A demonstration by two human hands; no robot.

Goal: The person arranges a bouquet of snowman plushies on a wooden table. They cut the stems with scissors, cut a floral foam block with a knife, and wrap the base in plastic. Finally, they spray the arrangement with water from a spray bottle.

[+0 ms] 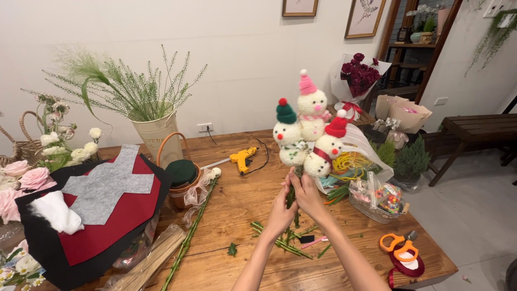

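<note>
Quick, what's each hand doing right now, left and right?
Left hand: closed around the stems of the snowman bunch.
Right hand: closed on the same stems, just above.

A yellow glue gun [242, 159], orange scissors [398, 247] and red felt sheets [116, 215] lay on the wooden table [242, 205].

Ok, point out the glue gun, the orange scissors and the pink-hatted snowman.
glue gun [242, 158], head view, on its yellow body.
orange scissors [397, 246], head view, on the handles.
pink-hatted snowman [312, 102], head view, on its white head.
</note>
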